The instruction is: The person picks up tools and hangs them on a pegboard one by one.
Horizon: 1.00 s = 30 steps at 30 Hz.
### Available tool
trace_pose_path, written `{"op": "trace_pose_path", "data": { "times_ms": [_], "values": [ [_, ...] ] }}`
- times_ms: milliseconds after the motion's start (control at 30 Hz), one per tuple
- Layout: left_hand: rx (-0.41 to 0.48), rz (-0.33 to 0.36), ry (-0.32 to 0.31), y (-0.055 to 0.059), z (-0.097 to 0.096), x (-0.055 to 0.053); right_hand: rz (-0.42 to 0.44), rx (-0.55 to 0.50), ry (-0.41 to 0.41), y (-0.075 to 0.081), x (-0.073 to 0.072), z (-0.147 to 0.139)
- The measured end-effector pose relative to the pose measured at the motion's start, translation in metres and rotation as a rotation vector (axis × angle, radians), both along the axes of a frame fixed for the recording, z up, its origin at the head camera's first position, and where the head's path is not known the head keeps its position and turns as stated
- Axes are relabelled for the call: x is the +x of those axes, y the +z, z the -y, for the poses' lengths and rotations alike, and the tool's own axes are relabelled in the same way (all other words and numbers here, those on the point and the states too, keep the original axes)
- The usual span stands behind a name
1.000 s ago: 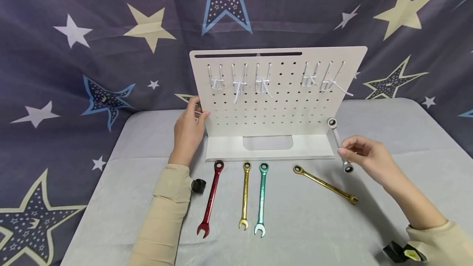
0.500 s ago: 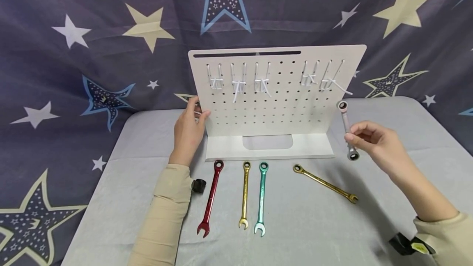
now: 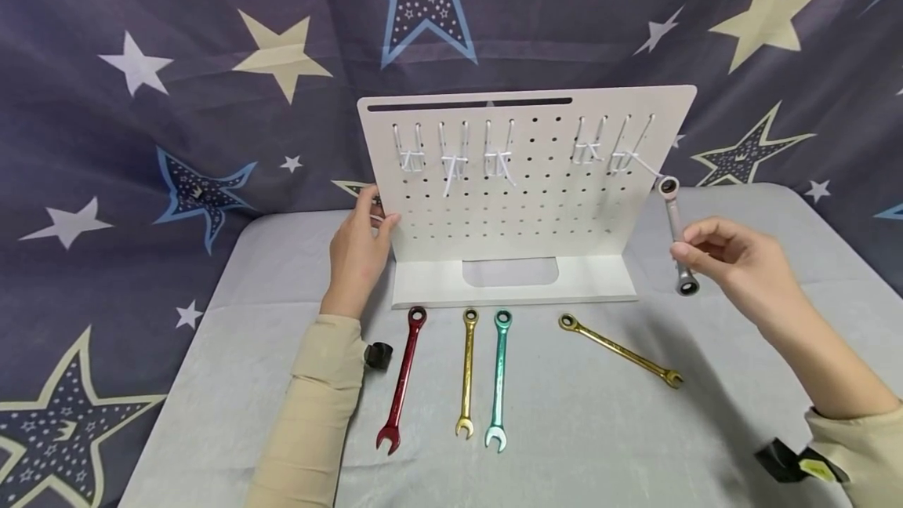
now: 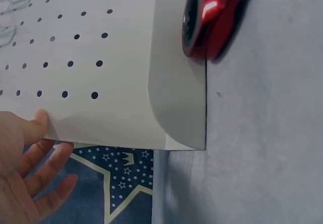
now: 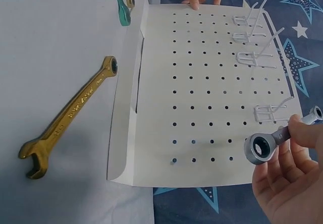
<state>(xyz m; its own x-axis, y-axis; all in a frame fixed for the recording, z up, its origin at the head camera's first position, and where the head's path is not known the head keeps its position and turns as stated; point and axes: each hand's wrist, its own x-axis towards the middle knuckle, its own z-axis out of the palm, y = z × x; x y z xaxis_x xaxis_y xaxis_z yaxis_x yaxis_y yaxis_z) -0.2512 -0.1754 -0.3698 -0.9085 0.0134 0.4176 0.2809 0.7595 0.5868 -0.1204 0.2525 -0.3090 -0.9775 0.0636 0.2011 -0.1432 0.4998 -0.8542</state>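
Observation:
My right hand [image 3: 751, 269] pinches a silver double-ended ring wrench [image 3: 675, 222] between thumb and fingers, in the air to the right of the white pegboard [image 3: 508, 210]. In the head view the wrench's upper ring overlaps the tip of the rightmost white hook [image 3: 628, 157]. The right wrist view shows the lower ring [image 5: 260, 148] in front of the board. At the board's left edge, my left hand [image 3: 360, 253] grips it, thumb [image 4: 38, 123] on the front face and fingers behind. Several white wire hooks [image 3: 455, 161] line the board's upper part.
On the grey table [image 3: 564, 445] before the board lie a red wrench [image 3: 402, 379], a gold wrench [image 3: 468, 375], a green wrench [image 3: 499, 382] and, at a slant to the right, another gold wrench [image 3: 621, 351]. A star-patterned cloth [image 3: 282, 132] hangs behind.
My right hand has lifted the silver wrench up and to the right, from beside the board's base to the rightmost hook's height. The left hand keeps its hold on the board.

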Motion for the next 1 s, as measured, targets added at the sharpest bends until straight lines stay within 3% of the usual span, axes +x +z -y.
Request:
{"op": "trace_pose_path", "data": {
  "times_ms": [500,1000],
  "values": [
    [-0.01,-0.001,-0.004,-0.001,-0.003,-0.001,-0.008,-0.028,-0.028,-0.001,-0.006,-0.004],
    [-0.02,-0.001,0.001,-0.001,0.0,0.0,0.007,-0.083,-0.021,-0.009,-0.024,0.003]
  ]
}}
